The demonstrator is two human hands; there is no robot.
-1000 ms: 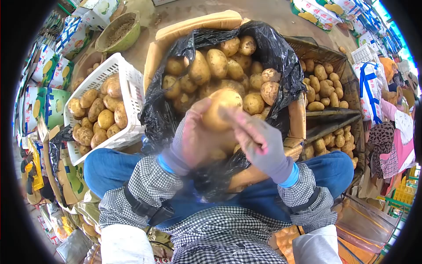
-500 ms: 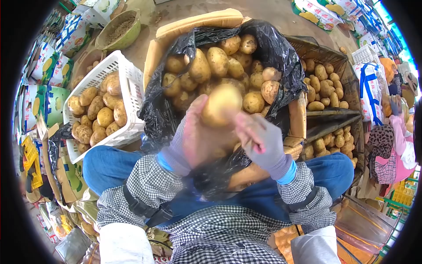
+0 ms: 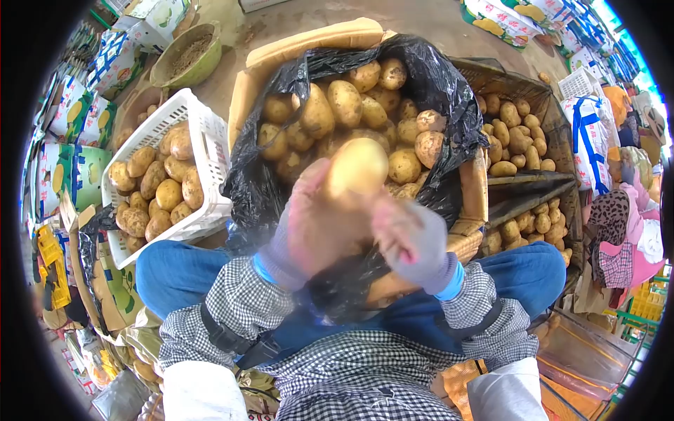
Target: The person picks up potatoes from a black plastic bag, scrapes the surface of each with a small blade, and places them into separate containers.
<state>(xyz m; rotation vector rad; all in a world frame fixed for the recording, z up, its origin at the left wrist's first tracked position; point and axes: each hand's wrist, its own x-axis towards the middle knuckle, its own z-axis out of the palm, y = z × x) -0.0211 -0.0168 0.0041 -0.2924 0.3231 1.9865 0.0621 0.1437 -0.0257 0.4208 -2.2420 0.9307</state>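
Observation:
My left hand (image 3: 298, 224), in a grey fingerless-looking glove, is wrapped round a pale yellow potato (image 3: 357, 172) and holds it up over the open box. The potato is smeared by motion. At its lower right side is my right hand (image 3: 411, 238), gloved the same way, with fingers curled in and blurred. Whether those fingers pinch something small is hidden. Below and behind both hands, many soil-marked potatoes (image 3: 344, 103) fill a cardboard box (image 3: 316, 38) lined with a black plastic bag (image 3: 435, 67).
To the left, a white plastic crate (image 3: 214, 151) holds larger potatoes. On the right a dark divided bin (image 3: 530, 181) has more potatoes. A green basin (image 3: 210, 59) of soil stands at the back left. Printed cartons (image 3: 91, 165) line the left, and a person (image 3: 625, 224) sits at far right.
My right hand has shifted slightly left and down along the potato's side. The potato is still in my left hand and looks a little more upright. The view has shifted slightly.

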